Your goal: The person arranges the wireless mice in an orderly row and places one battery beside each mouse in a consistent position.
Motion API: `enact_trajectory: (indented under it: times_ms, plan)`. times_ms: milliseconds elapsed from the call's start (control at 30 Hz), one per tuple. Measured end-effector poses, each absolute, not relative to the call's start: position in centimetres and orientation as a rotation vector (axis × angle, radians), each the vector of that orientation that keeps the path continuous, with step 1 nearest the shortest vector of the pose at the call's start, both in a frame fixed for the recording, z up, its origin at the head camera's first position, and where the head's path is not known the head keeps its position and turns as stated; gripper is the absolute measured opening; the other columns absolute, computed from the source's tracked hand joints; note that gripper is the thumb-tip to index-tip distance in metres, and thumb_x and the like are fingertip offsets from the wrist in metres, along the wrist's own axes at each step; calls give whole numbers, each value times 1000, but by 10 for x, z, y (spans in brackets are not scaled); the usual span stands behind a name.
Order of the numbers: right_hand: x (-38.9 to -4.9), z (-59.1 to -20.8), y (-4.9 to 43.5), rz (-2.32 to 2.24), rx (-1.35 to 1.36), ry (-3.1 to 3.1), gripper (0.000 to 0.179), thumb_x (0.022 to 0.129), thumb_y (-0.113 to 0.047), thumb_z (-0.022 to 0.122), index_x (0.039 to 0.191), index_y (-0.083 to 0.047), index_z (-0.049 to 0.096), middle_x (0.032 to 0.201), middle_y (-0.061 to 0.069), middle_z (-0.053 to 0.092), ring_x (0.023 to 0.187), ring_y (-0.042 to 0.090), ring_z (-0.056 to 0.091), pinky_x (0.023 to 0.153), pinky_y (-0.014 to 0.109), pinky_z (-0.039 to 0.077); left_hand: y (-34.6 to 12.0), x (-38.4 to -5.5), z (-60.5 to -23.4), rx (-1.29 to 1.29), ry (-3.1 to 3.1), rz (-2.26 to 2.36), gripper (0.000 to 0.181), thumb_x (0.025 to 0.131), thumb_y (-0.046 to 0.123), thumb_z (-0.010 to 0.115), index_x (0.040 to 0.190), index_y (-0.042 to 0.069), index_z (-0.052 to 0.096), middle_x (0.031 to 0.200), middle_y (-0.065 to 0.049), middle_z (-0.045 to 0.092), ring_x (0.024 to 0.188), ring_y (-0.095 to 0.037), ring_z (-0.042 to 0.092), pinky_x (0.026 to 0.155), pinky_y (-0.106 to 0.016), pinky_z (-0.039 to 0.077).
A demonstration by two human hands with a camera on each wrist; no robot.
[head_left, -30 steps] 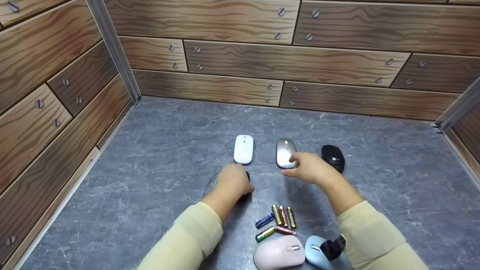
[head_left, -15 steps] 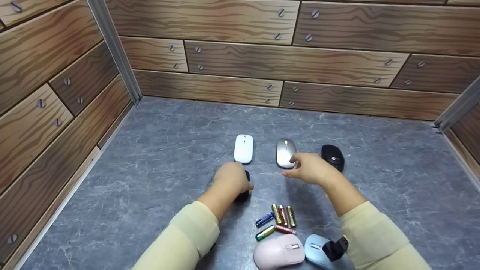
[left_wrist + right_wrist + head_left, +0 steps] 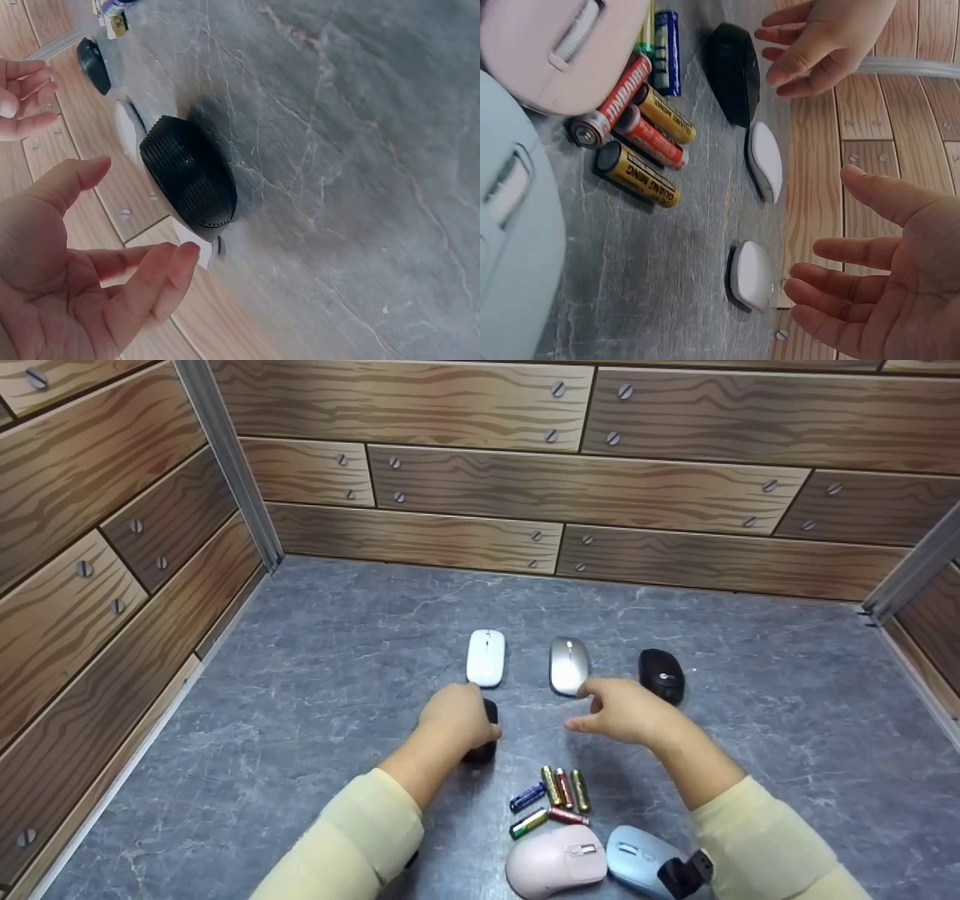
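Small walled booth (image 3: pixel 67 675), wood-print panels (image 3: pixel 465 484), metal corner posts (image 3: pixel 229 465), grey marbled surface (image 3: pixel 352 622)

Right of the pink mouse (image 3: pixel 546 864) you have a pale blue mouse (image 3: pixel 639 858); just beyond the pink one, batteries (image 3: pixel 553 787) in gold, red, blue and green-and-gold. Beyond it to the left, you see a ribbed black mouse (image 3: pixel 191 176); farthest beyond it, a white mouse (image 3: pixel 486 658), a silver mouse (image 3: pixel 569 660) fading to white, and a pale-marked black mouse (image 3: pixel 661 671). Under it, your tabletop (image 3: pixel 300 712) is grey with pale marbling; far behind it, the walls (image 3: pixel 465 405) show brown wood grain. Your sleeves (image 3: pixel 367 825) are pale yellow.
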State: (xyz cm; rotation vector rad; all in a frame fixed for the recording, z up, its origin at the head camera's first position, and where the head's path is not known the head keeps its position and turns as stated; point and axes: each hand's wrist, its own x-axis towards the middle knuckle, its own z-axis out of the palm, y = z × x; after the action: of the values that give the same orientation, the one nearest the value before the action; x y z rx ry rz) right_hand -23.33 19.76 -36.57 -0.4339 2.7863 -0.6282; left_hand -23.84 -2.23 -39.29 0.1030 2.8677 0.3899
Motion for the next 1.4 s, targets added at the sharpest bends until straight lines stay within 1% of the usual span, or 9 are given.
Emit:
enact_trajectory:
  times_ms: [133, 300, 367, 533, 667, 833, 900, 1100, 1400]
  plan:
    - [-223, -367, 193, -636, -471, 2770, 52, 75, -37, 72, 110, -1, 58, 91, 13, 62, 81, 25, 58, 70, 41, 49, -25, -232, -392, 149, 2882, 422, 58, 73, 43, 72, 109, 0, 58, 102, -15, 62, 91, -29, 60, 78, -42, 50]
    - [-213, -369, 189, -647, -520, 2740, 49, 75, -34, 73, 109, -2, 58, 92, 14, 62, 82, 26, 58, 72, 42, 49, -23, -221, -390, 246, 2913, 443, 41, 71, 38, 73, 90, 3, 63, 89, -14, 65, 81, -29, 61, 73, -41, 51]
    - [-211, -369, 190, -641, -522, 2735, 47, 75, -34, 73, 108, -3, 58, 92, 13, 62, 81, 25, 58, 71, 42, 49, -20, -214, -389, 289, 2919, 429, 44, 70, 39, 74, 92, 3, 62, 91, -14, 64, 81, -29, 62, 73, -41, 52]
    - [-212, -371, 195, -641, -525, 2742, 48, 75, -33, 73, 108, -2, 58, 92, 13, 62, 81, 25, 58, 70, 42, 49, -6, -195, -388, 425, 2902, 415, 57, 69, 41, 75, 105, 0, 60, 97, -17, 63, 86, -31, 61, 75, -41, 52]
    - [-213, -373, 200, -660, -546, 2740, 48, 75, -34, 73, 108, -1, 59, 91, 14, 62, 80, 25, 58, 69, 41, 49, 5, -179, -389, 566, 2883, 373, 55, 69, 42, 74, 105, 2, 61, 91, -13, 64, 83, -27, 61, 73, -38, 52]
    - [-212, -375, 203, -662, -555, 2740, 50, 75, -36, 72, 108, -1, 59, 90, 14, 63, 80, 25, 59, 70, 41, 49, 18, -159, -396, 753, 2869, 298, 45, 68, 43, 73, 95, 9, 63, 81, -4, 60, 72, -18, 57, 62, -31, 50]
    - [-212, -376, 203, -660, -555, 2738, 50, 75, -37, 72, 108, -1, 59, 90, 14, 63, 80, 25, 59, 70, 41, 49, 23, -152, -400, 821, 2864, 278, 41, 67, 44, 74, 91, 12, 63, 79, -1, 59, 70, -15, 57, 61, -28, 50]
    - [-212, -376, 204, -660, -533, 2738, 51, 76, -38, 71, 108, -2, 59, 90, 13, 63, 79, 23, 59, 71, 41, 49, 35, -137, -409, 918, 2855, 149, 41, 67, 49, 72, 89, 16, 63, 81, 3, 58, 72, -12, 58, 61, -27, 49]
    - [-212, -378, 204, -672, -515, 2727, 49, 77, -35, 71, 110, -1, 58, 90, 13, 63, 79, 23, 59, 70, 40, 49, 40, -127, -414, 973, 2838, -2, 54, 64, 57, 71, 104, 22, 62, 88, 3, 59, 77, -12, 59, 63, -27, 50]
